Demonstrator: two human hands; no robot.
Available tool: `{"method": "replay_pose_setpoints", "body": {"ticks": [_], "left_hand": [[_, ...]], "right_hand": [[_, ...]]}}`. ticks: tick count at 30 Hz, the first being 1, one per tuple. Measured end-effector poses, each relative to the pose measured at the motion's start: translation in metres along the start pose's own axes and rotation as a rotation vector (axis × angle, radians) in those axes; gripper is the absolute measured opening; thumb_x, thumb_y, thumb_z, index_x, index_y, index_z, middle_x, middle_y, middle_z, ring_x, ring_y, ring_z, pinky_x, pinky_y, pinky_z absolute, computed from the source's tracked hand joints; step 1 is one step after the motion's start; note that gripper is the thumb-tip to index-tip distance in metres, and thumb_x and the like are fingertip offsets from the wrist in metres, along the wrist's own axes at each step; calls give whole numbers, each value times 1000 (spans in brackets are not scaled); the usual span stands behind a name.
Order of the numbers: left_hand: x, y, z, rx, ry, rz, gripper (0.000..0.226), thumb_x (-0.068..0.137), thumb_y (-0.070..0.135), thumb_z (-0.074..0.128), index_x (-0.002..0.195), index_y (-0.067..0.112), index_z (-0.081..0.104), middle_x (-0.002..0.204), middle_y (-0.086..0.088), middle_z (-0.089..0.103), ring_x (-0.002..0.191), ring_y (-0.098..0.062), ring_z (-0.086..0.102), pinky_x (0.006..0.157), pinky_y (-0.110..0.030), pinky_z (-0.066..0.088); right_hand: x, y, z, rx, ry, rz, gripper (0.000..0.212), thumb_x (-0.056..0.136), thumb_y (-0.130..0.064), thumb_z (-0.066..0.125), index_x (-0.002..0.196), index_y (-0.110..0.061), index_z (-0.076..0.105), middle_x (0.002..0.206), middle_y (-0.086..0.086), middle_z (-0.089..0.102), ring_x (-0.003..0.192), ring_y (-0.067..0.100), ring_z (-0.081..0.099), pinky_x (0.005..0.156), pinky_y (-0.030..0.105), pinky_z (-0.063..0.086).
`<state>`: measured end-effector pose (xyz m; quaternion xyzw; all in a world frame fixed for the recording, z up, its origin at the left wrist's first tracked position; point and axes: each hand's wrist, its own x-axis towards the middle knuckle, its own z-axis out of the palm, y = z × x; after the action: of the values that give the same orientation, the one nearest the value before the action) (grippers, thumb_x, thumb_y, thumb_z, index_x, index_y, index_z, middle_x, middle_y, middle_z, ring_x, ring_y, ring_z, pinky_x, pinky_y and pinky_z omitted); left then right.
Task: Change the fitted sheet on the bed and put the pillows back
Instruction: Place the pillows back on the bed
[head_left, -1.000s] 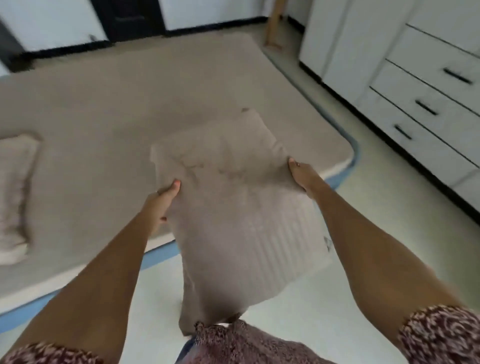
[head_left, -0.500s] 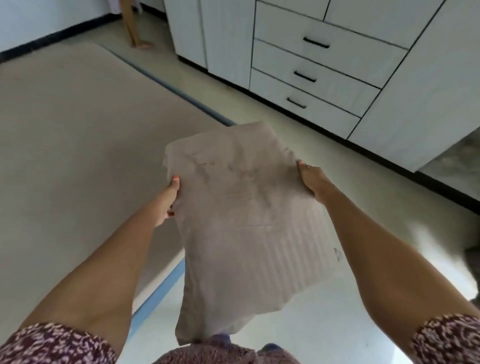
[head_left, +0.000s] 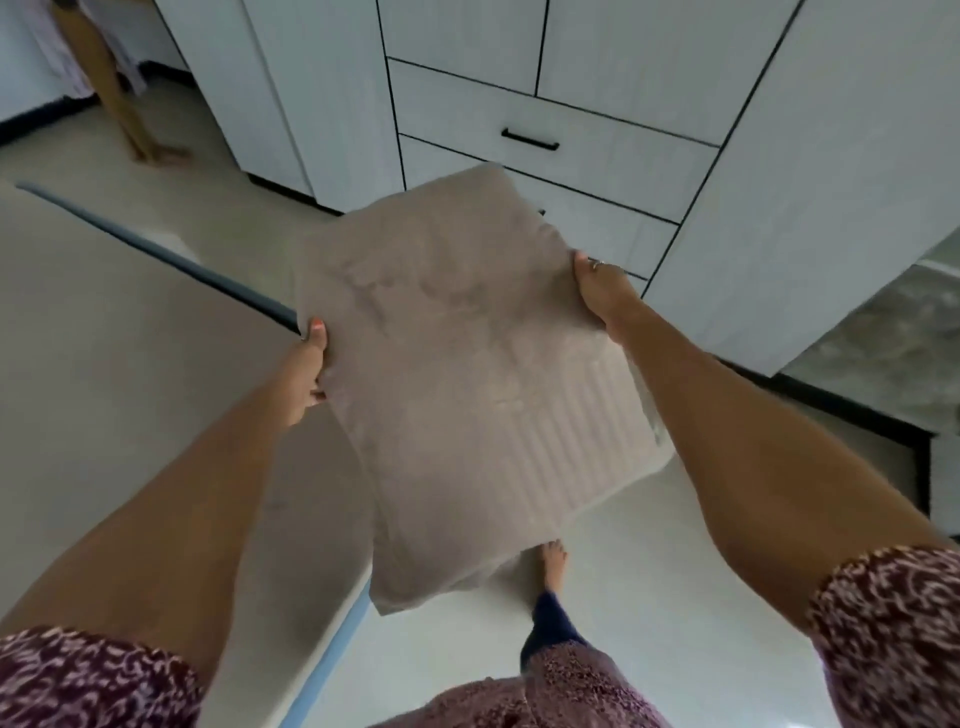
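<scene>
I hold a beige pillow (head_left: 467, 374) in the air in front of me, gripping it by its two side edges. My left hand (head_left: 304, 374) pinches the left edge, thumb on top and fingers curled underneath. My right hand (head_left: 605, 291) clasps the right edge near the upper corner. The pillow tilts away from me, its lower corner hanging above the pale floor (head_left: 649, 597). To my left lies the bed (head_left: 104, 364), covered in a beige sheet with a blue border. Beyond the pillow stands a white wardrobe (head_left: 779, 182) with drawers and black handles. My bare foot (head_left: 553, 564) shows below the pillow.
</scene>
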<state>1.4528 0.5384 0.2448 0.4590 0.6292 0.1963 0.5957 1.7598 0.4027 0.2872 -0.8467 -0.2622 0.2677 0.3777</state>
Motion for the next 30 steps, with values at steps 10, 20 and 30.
{"method": "replay_pose_setpoints", "body": {"ticks": [10,20,30], "left_hand": [[110,130,102,-100,194,61,66,99,54,33,144,5,35,146,-11,42,130,-32,44,106,-47,40],[265,256,90,-149,409,110,62,101,50,34,139,2,42,142,-13,47,127,-31,45,89,-36,39],[396,356,48,-317,593,79,51,101,45,37,130,5,50,131,-14,54,109,-29,51,87,-36,41]], "right_hand": [[232,-101,-43,-76,-117,-179,58,102,-45,29,133,-1,51,135,16,52,121,30,51,100,32,39],[431,-221,31,-82,-278,-245,59,101,-47,27,135,-5,51,136,13,52,120,29,52,106,41,39],[587,-378,139,-45,-424,-356,51,102,-46,30,138,-14,50,137,5,52,123,23,49,100,32,39]]}}
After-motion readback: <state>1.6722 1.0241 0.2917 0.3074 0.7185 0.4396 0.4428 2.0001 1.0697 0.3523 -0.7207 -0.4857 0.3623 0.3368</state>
